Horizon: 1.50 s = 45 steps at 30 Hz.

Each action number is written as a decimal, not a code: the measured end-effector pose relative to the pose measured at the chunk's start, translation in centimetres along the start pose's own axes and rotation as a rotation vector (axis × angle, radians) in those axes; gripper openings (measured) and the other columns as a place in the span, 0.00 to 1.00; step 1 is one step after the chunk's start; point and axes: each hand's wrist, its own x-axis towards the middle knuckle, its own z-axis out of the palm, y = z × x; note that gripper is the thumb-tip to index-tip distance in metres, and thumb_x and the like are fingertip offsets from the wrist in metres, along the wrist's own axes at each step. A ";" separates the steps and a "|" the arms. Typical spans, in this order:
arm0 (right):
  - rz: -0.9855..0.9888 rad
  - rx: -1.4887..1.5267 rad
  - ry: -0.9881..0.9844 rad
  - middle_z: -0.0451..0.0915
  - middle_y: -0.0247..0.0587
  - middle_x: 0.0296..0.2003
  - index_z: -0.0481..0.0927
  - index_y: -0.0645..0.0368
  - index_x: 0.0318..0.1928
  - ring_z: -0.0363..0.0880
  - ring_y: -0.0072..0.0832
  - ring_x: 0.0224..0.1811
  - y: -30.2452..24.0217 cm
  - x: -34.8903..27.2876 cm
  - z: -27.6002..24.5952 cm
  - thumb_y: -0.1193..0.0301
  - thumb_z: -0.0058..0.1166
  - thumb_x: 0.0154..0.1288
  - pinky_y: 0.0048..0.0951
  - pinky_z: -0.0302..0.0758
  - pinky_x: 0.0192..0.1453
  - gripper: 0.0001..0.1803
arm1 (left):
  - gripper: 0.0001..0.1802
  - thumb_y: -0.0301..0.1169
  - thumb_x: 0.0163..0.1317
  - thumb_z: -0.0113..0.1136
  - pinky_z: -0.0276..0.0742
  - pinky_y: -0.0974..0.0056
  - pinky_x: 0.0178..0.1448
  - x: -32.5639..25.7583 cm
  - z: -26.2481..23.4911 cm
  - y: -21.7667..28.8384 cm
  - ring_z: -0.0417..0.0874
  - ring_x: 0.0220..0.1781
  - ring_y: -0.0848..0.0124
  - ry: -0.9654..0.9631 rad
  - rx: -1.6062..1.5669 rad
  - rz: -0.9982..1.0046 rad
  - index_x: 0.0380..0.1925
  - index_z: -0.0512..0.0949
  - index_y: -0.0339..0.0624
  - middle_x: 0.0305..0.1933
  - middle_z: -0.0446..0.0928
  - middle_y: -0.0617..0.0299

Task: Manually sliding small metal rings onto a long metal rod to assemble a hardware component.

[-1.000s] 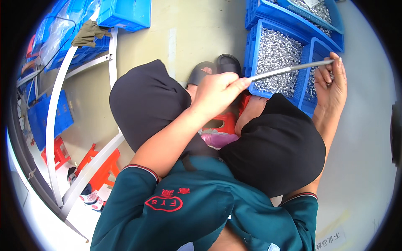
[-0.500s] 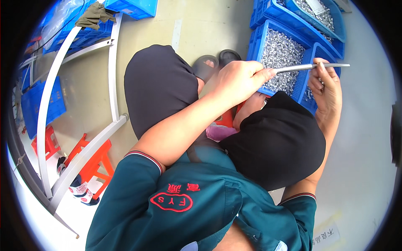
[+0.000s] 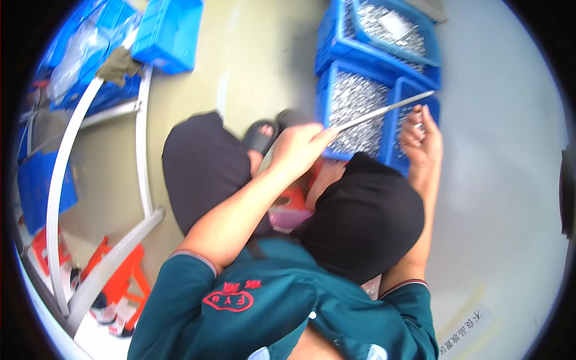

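Observation:
My left hand (image 3: 300,147) grips the near end of a thin metal rod (image 3: 384,111), which slants up and to the right over a blue bin of small silvery parts (image 3: 354,102). My right hand (image 3: 421,137) hovers just under the rod's far tip, above a narrower blue bin (image 3: 401,96). Its fingers are curled, with a small silvery piece glinting between them. My knees in black trousers (image 3: 360,216) fill the middle of the view, and a sandalled foot (image 3: 261,135) shows beyond them.
Another blue bin of metal parts (image 3: 390,27) stands farther back. A blue crate (image 3: 168,33) and a grey metal rack frame (image 3: 141,138) are at the left. An orange stool (image 3: 123,279) is at the lower left. Pale floor lies to the right.
My left hand and the rod have shifted a little left and lower in view. The rod's tip, which touched my right fingers, now sits just above them.

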 end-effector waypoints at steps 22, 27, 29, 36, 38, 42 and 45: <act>-0.036 -0.267 0.055 0.65 0.28 0.14 0.76 0.59 0.27 0.55 0.14 0.10 -2.4 0.4 1.8 0.60 0.52 0.64 0.15 0.49 0.12 0.16 | 0.25 0.51 0.61 0.51 0.68 0.57 0.30 -1.1 -1.8 0.2 0.70 0.16 0.61 -0.015 0.260 0.104 0.16 0.71 0.42 0.12 0.67 0.57; -0.118 -0.281 -0.058 0.66 0.28 0.17 0.76 0.63 0.41 0.56 0.13 0.12 -1.3 0.1 3.8 0.54 0.46 0.66 0.15 0.51 0.15 0.23 | 0.25 0.50 0.62 0.51 0.70 0.56 0.39 -0.8 -1.5 -0.8 0.68 0.14 0.65 -0.011 0.097 0.086 0.15 0.71 0.42 0.11 0.66 0.58; -0.063 -0.261 -0.167 0.66 0.28 0.18 0.74 0.63 0.49 0.56 0.13 0.13 -0.3 -0.1 3.5 0.52 0.43 0.67 0.15 0.52 0.16 0.26 | 0.26 0.49 0.62 0.52 0.64 0.62 0.27 -0.6 -1.2 -0.8 0.62 0.14 0.73 -0.038 -0.012 0.060 0.15 0.69 0.39 0.10 0.62 0.61; 0.171 0.227 0.112 0.70 0.35 0.28 0.70 0.61 0.44 0.58 0.13 0.17 0.1 1.0 1.9 0.73 0.43 0.65 0.13 0.52 0.12 0.08 | 0.27 0.46 0.63 0.53 0.56 0.66 0.21 -0.7 -1.2 -0.8 0.55 0.18 0.80 -0.047 -0.172 0.054 0.13 0.62 0.38 0.12 0.55 0.66; 0.159 0.234 0.019 0.70 0.35 0.28 0.70 0.61 0.44 0.58 0.14 0.16 -0.1 1.0 1.5 0.73 0.45 0.64 0.13 0.53 0.13 0.09 | 0.27 0.46 0.63 0.53 0.56 0.66 0.21 -0.7 -1.1 -1.0 0.55 0.18 0.80 -0.043 -0.165 0.057 0.13 0.62 0.39 0.11 0.55 0.66; 0.042 0.225 -0.094 0.70 0.32 0.25 0.73 0.59 0.39 0.57 0.14 0.14 -0.2 1.0 0.6 0.68 0.47 0.66 0.13 0.51 0.12 0.08 | 0.28 0.47 0.62 0.53 0.57 0.64 0.21 -0.6 -1.2 -1.0 0.56 0.16 0.79 -0.030 -0.114 0.054 0.13 0.63 0.38 0.10 0.57 0.65; -0.009 0.231 -0.173 0.70 0.32 0.23 0.73 0.56 0.35 0.56 0.13 0.13 -0.4 1.0 0.2 0.61 0.47 0.67 0.13 0.51 0.13 0.12 | 0.28 0.49 0.62 0.53 0.57 0.62 0.21 -0.8 -1.3 -1.0 0.57 0.15 0.75 -0.031 -0.055 0.061 0.13 0.64 0.38 0.10 0.58 0.64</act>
